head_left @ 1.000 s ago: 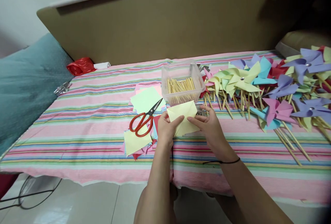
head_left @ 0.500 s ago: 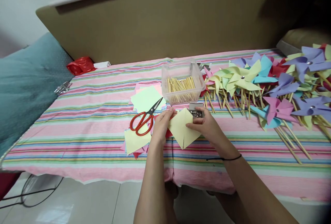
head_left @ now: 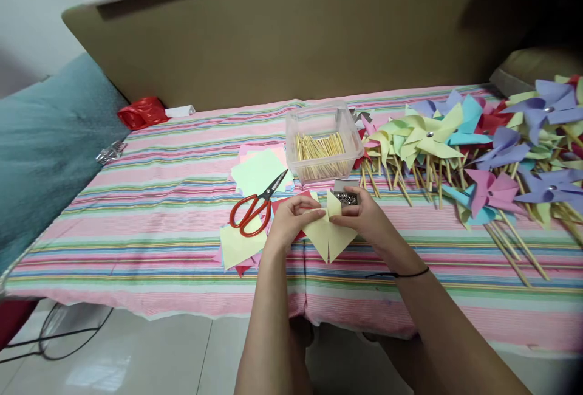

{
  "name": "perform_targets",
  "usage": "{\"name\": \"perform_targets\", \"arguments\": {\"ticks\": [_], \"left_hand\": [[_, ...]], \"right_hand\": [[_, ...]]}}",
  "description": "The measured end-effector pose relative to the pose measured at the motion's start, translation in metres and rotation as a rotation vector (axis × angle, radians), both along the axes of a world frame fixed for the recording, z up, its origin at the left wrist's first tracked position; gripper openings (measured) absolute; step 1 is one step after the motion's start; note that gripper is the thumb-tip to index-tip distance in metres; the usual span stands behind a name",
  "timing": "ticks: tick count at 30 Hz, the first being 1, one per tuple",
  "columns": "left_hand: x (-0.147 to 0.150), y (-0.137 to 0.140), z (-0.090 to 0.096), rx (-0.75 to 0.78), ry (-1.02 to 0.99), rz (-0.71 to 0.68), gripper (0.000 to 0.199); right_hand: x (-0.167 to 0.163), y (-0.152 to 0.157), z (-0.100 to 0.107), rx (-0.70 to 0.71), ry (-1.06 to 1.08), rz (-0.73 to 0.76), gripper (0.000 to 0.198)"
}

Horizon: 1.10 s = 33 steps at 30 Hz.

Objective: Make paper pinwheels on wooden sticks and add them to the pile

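Observation:
Between my two hands is a pale yellow paper square (head_left: 328, 243) with slits cut in from its corners. My left hand (head_left: 291, 219) pinches its left side, thumb on top. My right hand (head_left: 362, 216) grips the right side with thumb and fingers, and the upper flaps stand bent up. Just behind the right fingers lies a small grey box of metal pins (head_left: 346, 199), partly covered by the hand. Red paper (head_left: 300, 195) shows beneath the left hand. Scissors with red handles (head_left: 257, 206) rest on paper sheets to the left of my left hand.
A clear plastic tub (head_left: 319, 170) of short wooden sticks stands behind my hands. Finished paper pinwheels (head_left: 492, 191) on sticks are heaped at the right. Light green sheets (head_left: 255, 170) and yellow sheets (head_left: 239, 249) lie left. A red plastic bag (head_left: 142, 113) sits at the far left.
The yellow paper's upper part has gone from nearly flat to flaps folded up at the slit. My left hand has turned inward, its thumb now over the paper.

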State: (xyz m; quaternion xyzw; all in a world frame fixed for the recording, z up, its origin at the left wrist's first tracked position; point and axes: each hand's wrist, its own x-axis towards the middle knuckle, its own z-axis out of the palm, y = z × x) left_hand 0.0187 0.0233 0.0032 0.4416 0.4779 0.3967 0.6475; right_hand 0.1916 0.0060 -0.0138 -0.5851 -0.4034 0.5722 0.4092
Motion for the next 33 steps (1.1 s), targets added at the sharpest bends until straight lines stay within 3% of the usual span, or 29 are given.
{"name": "perform_targets", "arguments": {"ticks": [18, 33], "left_hand": [[0.0058, -0.0012, -0.0002, -0.025, 0.075, 0.088, 0.029], [0.0045, -0.0024, 0.0012, -0.048, 0.040, 0.069, 0.030]], "right_hand": [[-0.0010, 0.0000, 0.0013, 0.010, 0.010, -0.018, 0.093], [-0.0005, 0.0001, 0.0051, -0.020, 0.053, -0.004, 0.093]]}}
